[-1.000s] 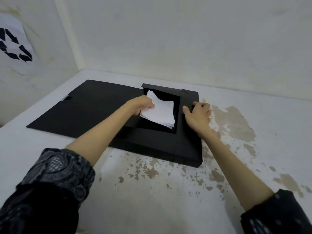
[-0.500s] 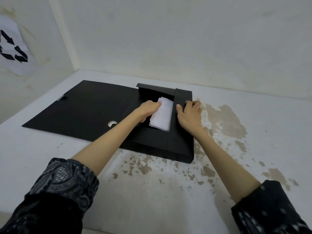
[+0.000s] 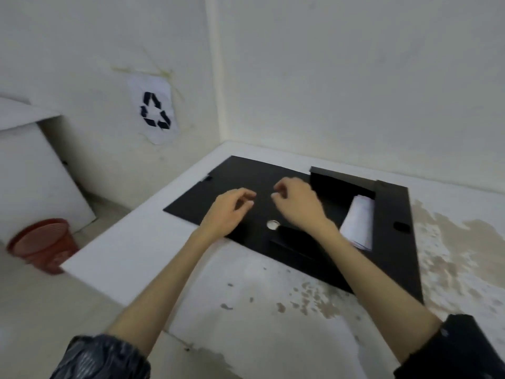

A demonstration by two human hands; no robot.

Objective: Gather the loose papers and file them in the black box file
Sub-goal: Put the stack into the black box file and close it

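Note:
The black box file (image 3: 393,242) lies open on the white table, its flat lid (image 3: 235,184) spread out to the left. A stack of white papers (image 3: 358,222) rests inside the box compartment, leaning against its right wall. My left hand (image 3: 232,209) hovers over the lid with fingers loosely curled and nothing in it. My right hand (image 3: 297,203) hangs over the lid beside the left one, fingers also bent and empty, left of the papers. A round metal ring (image 3: 273,224) shows on the file between my wrists.
The table (image 3: 246,324) has a stained, peeling top and ends at a left edge. A red waste basket (image 3: 43,244) stands on the floor at the left, beside a white board (image 3: 32,170). A recycling sign (image 3: 155,110) hangs on the wall.
Both hands left the papers and the box wall and moved left over the open lid. The papers now lie in the box untouched. The camera swung left, revealing the basket.

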